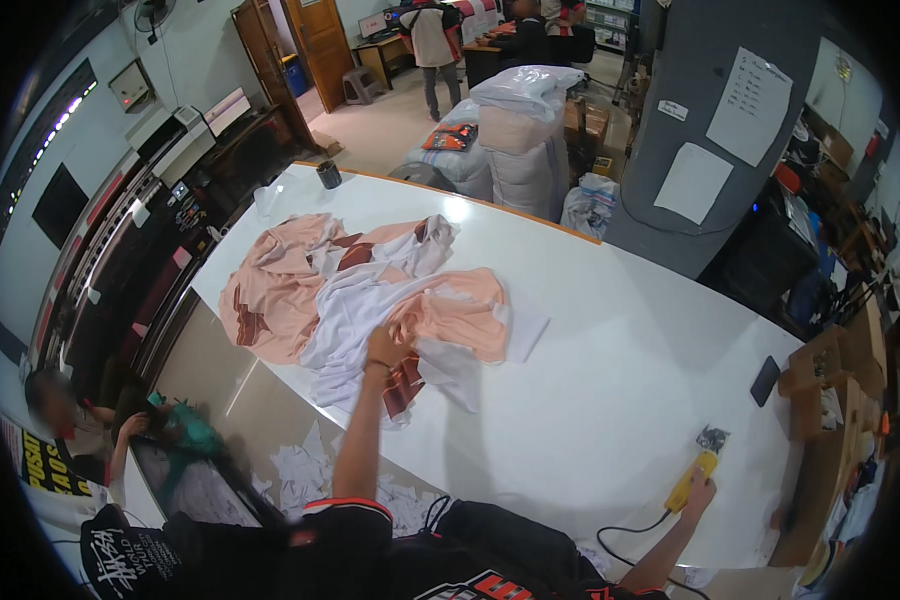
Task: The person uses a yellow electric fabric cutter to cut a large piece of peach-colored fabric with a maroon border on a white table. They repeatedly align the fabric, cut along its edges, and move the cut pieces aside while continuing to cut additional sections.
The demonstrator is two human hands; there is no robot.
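A loose heap of peach and white fabric pieces [270,285], some with brown-red printed parts, covers the left half of the white table. My left hand [388,346] reaches into its near side, fingers closed on a piece of peach fabric [460,312]. A brown-red patterned piece [402,388] hangs beside that wrist. Far to the right, my right hand [701,493] is wrapped round a yellow handheld electric fabric cutter [692,482]. The cutter's metal head rests on or just above the tabletop, and its black cord runs toward me.
The white table [590,400] also bears a dark phone [765,381] and a black cup [328,175]. Cardboard boxes [830,370] crowd its right end. Fabric scraps [305,470] litter the floor. Large wrapped sacks [525,150] stand beyond; another person [80,420] is at lower left.
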